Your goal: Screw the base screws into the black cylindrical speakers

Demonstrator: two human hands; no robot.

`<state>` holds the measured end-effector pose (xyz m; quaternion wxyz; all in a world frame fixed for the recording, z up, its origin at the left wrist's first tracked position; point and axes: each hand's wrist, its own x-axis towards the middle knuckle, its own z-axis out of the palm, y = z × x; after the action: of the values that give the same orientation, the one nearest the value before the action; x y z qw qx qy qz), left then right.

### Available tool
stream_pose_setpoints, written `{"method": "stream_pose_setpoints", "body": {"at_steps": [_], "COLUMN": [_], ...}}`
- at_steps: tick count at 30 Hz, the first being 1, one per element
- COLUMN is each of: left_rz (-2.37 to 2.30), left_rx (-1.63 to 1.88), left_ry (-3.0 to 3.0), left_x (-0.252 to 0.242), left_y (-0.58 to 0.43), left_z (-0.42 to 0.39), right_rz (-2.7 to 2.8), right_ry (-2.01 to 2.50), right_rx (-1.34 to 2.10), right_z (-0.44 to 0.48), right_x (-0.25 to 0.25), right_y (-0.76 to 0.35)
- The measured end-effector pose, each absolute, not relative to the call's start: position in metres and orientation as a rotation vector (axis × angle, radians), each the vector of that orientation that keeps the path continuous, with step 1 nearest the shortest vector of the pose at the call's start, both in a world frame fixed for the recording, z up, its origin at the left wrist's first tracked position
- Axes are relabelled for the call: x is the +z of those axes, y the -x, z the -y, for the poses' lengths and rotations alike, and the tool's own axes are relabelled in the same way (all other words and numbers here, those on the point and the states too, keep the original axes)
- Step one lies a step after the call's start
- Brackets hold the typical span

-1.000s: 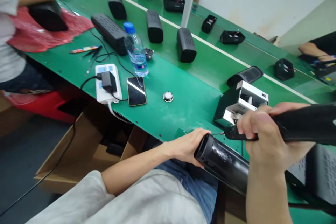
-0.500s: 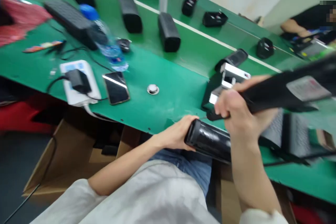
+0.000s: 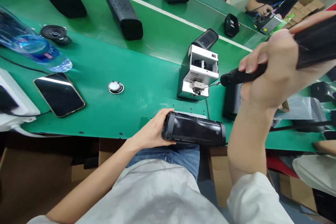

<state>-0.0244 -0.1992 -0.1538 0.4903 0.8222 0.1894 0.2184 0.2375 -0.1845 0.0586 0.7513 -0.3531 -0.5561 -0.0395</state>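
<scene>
Black cylindrical mesh speaker (image 3: pixel 194 133) lies on green bench (image 3: pixel 147 77) near edge, L hand (image 3: pixel 153 133) clasping its 9 o'clock end. R hand (image 3: pixel 278 66), at speaker's 1 o'clock, fist tight round black electric screwdriver (image 3: pixel 233 77) (bit tip at white screw-feeder box (image 3: pixel 201 71)).

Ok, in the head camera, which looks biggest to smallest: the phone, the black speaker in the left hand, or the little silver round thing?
1. black speaker and phone: they look about alike, and nearness to the camera makes it unsure, so no ranking.
2. little silver round thing: smallest.
</scene>
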Motion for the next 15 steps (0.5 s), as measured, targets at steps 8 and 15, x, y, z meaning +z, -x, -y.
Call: {"method": "stream_pose_setpoints", "body": {"at_steps": [8,15], "left_rz": [-0.474,-0.448], "left_rx": [0.534,0.576], "left_ry": [-2.007,-2.009], "left_x": [-0.154,-0.154], "left_y": [0.024,0.023], "left_z": [0.200,0.200], "right_rz": [1.170,1.043], "right_ry": [0.665,0.793], "right_rx": [-0.095,0.013], "right_z": [0.149,0.172], "right_x": [0.039,0.045], "right_y": [-0.263,-0.252]}}
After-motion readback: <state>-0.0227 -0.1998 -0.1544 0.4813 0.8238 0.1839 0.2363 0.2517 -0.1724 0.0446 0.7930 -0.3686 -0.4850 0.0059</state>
